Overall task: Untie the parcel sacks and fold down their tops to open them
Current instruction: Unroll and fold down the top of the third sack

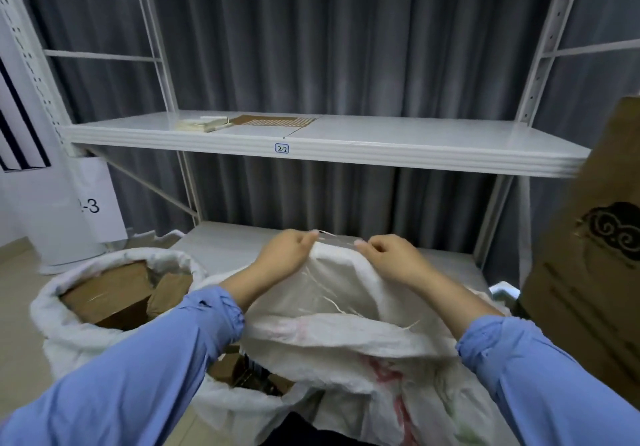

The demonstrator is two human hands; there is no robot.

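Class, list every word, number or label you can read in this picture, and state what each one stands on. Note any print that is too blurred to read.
"2-2": small label on the shelf front edge.
"-3", after a partly hidden character: white sheet at left.
Red print on the held sack: too blurred to read.
Cardboard box: cloud emblem only, no legible words.

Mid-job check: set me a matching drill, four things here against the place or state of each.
1 left sack
2 near sack
3 shelf label
4 cardboard box

A on the shelf front edge
B top folded down, brown parcels showing
C far right, cloud print
D top held up by left hand and right hand

Pairs: 1-B, 2-D, 3-A, 4-C
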